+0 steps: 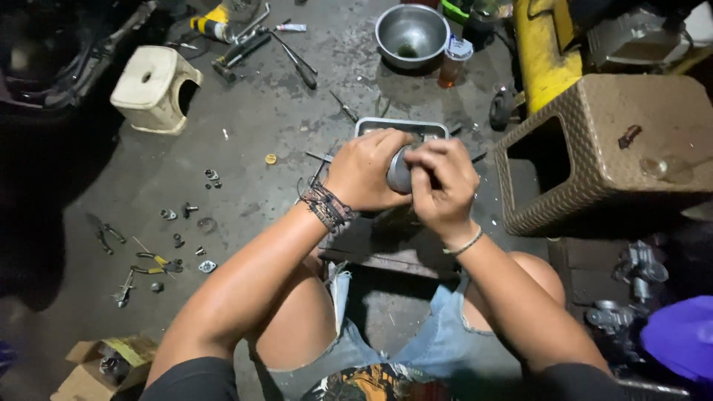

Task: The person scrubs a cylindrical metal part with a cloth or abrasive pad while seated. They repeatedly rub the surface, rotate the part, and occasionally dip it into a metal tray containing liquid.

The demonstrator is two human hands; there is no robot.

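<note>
Metal cylinder [399, 172], grey and rounded, sits between both hands at the middle of the view, held above a rectangular metal tray [394, 128] that lies on the concrete floor [267, 119]. Left hand [364, 171] wraps the cylinder from its left side, the fingers curled over the top and pressed against it; dark braided bracelets [327, 208] circle that wrist. Right hand [444, 186] covers the cylinder's right side, the fingers bent and closed onto it, so most of the part is hidden and only a narrow strip of grey metal shows between the 2 hands. A thin band [466, 243] sits on the right wrist. The person is seated low, bare knees and frayed denim shorts [438, 345] below the arms.

Beyond the tray stands a round steel bowl [411, 33], with a small orange bottle [453, 61] just beside it. To the right is a brown woven stool [609, 148], near the right hand but apart from it. A cream plastic stool [154, 87] lies far left. Screwdrivers [297, 63] and a yellow tool [212, 26] lie near the top edge. Small nuts and bolts [186, 223] are scattered on the floor to the left, with yellow-handled pliers [156, 263] near them and a cardboard box [104, 367] at the lower left corner.
</note>
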